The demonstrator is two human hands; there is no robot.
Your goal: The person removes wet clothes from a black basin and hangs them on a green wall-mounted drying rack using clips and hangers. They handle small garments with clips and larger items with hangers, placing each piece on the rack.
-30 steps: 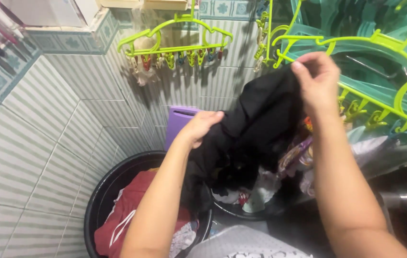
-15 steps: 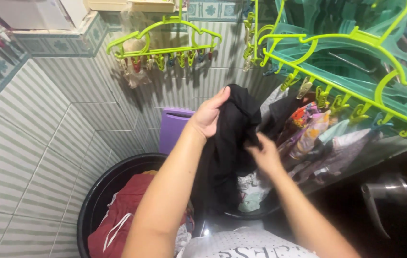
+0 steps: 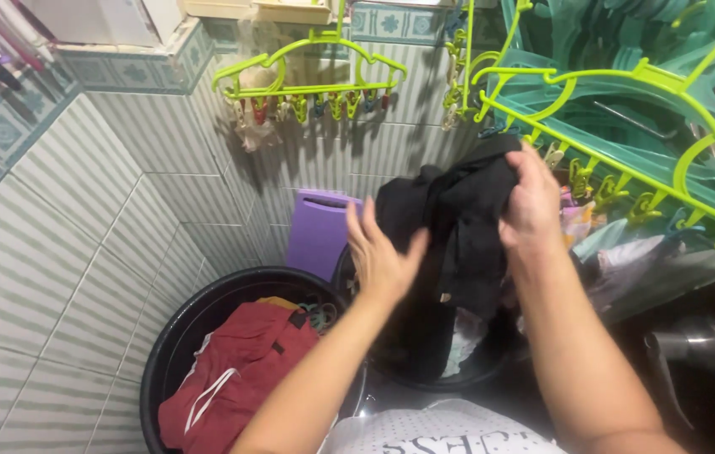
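**Black garment held up over the tubs**

Striped tiled wall (image 3: 80, 252) on the left and behind, running into a corner. Overhead to the right, a cluster of green and teal clip hangers (image 3: 626, 109), crowded close above the hands; a second lime-green peg hanger (image 3: 307, 76) hooked on the back wall. Below left, a black tub (image 3: 174, 336) holding a red cloth (image 3: 236, 370) with a white cord. Just right of it, a second dark basin (image 3: 450, 370), partly hidden, with pale laundry at the bottom. Purple board (image 3: 320, 231) leaning upright against the wall behind both.

Black garment (image 3: 458, 235) bunched and lifted above the dark basin, lower end trailing down into it. Right hand (image 3: 534, 202) clenched around the upper bunch, fingers wrapped over the fabric. Left hand (image 3: 383, 256) spread, palm flat against the garment's side, gripping nothing.

Likely trouble: held by one clenched hand only, so a slack grip probably drops the fabric back into the basin. Hanger pegs very near the right hand, so a lift could snag cloth or knuckles. Trailing end may drag other laundry up.
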